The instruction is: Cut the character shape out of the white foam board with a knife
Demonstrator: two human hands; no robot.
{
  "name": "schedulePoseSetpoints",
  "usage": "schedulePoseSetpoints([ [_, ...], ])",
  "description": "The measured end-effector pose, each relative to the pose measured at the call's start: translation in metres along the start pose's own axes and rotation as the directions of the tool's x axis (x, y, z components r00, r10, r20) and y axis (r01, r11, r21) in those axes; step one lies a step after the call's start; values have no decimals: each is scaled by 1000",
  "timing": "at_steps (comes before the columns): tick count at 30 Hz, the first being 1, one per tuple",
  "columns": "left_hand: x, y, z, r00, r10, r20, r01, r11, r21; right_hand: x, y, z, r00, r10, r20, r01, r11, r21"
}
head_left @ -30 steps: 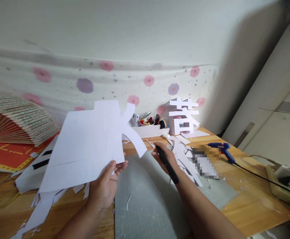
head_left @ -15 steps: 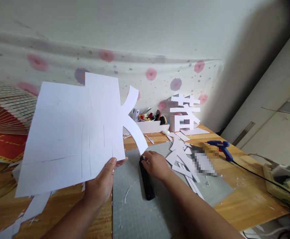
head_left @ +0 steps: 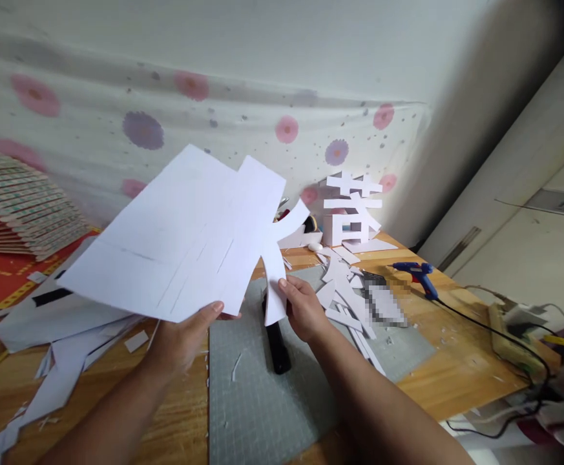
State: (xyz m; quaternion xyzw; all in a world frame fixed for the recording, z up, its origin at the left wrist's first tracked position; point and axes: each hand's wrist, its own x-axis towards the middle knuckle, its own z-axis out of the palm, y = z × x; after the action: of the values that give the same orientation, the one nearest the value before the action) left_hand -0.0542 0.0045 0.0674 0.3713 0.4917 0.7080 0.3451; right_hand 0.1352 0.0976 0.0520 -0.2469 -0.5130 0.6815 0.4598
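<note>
My left hand [head_left: 189, 336] pinches the lower edge of a large white foam board sheet [head_left: 175, 239], thumb on the face and fingers behind. Faint cut or drawn lines run across its surface. From its right side stick out two curved strips, joined like a sideways fork. My right hand [head_left: 303, 307] grips the lower curved strip [head_left: 274, 290] near its end, thumb in front. Below the strip, a black box cutter-like tool [head_left: 276, 349] lies on the grey cutting mat [head_left: 243, 400], its upper end partly hidden by the board.
Cut white pieces [head_left: 352, 297] lie on the mat's right side. Behind them stands a white three-dimensional character [head_left: 352, 210]. A blue glue gun [head_left: 417, 274] with a black cord rests at right. White scraps [head_left: 68, 361] and a folding fan [head_left: 20, 213] are at left.
The sheet has tilted clockwise and moved lower. My right hand has left the black tool and taken hold of the lower curved strip. The view has shifted slightly.
</note>
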Motion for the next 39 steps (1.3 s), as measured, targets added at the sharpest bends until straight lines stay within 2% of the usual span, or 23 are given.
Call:
schedulePoseSetpoints([
  [3,2,3,-3,983,-43,177,48,999,-23,-4,0,8,1000,0,-29,2,997,71],
  [5,-1,4,0,940,-100,326,133,988,-80,-7,1,14,997,-32,-63,40,992,116],
  [7,-6,2,6,894,-152,421,209,973,-95,-9,3,18,994,-62,-89,74,988,135],
  [10,-15,-6,14,818,-229,529,246,969,39,-11,6,21,990,-78,-114,93,987,134],
  [12,-19,-11,16,785,-263,561,243,964,112,-12,7,22,990,-83,-116,98,987,131],
  [21,-18,-13,16,817,-250,519,217,968,126,-21,10,31,995,-72,-64,80,989,123],
  [29,-18,-16,11,814,-206,544,154,978,140,-22,12,30,997,-73,-38,77,990,116],
  [35,-19,-11,12,807,-183,562,111,981,161,-24,12,30,997,-76,14,72,982,176],
  [39,-19,-14,14,829,-173,532,88,980,181,-23,14,30,998,-61,15,57,983,175],
])
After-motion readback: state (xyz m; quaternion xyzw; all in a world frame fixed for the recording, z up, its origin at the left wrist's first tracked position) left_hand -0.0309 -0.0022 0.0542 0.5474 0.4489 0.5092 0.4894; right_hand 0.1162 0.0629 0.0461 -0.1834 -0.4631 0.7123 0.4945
